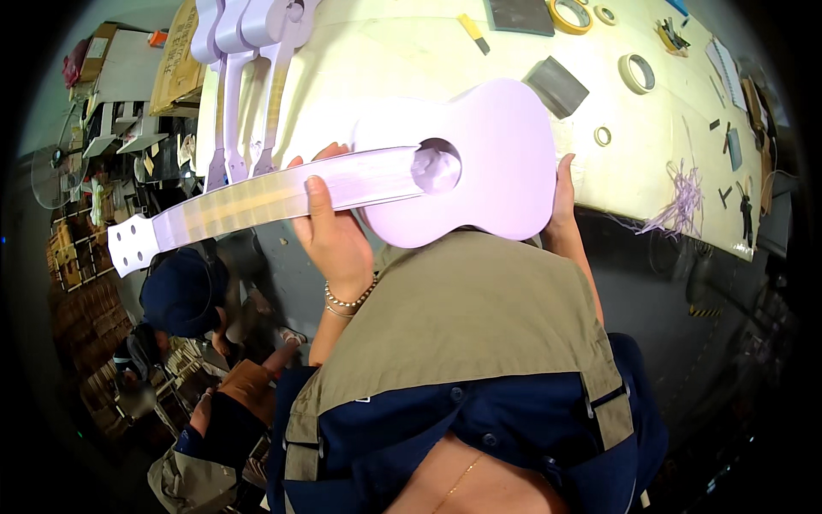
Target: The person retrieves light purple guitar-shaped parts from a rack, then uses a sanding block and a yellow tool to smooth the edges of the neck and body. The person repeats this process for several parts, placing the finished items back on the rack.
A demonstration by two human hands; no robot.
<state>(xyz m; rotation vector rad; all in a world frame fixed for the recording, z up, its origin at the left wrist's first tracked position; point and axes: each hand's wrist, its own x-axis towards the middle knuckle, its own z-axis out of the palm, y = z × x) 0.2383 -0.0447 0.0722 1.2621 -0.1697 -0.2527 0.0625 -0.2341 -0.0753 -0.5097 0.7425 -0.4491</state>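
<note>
A pale purple ukulele (505,163) without strings lies across my front, face up, its headstock to the left. Along its neck runs a yellowish strip, apparently masking tape. My left hand (338,244) is closed round the neck near the body, the thumb on the upper face and fingertips showing past the far edge. At the right end, my right hand (562,201) grips the rounded body by its edge; most of its fingers are hidden behind it.
Several purple ukuleles (248,34) lie on the pale table (360,77) at the far left. Tape rolls (637,74), a dark grey block (557,87), a yellow-handled tool (473,34) and purple shreds (679,199) are at the right. Other people (184,291) sit at the lower left.
</note>
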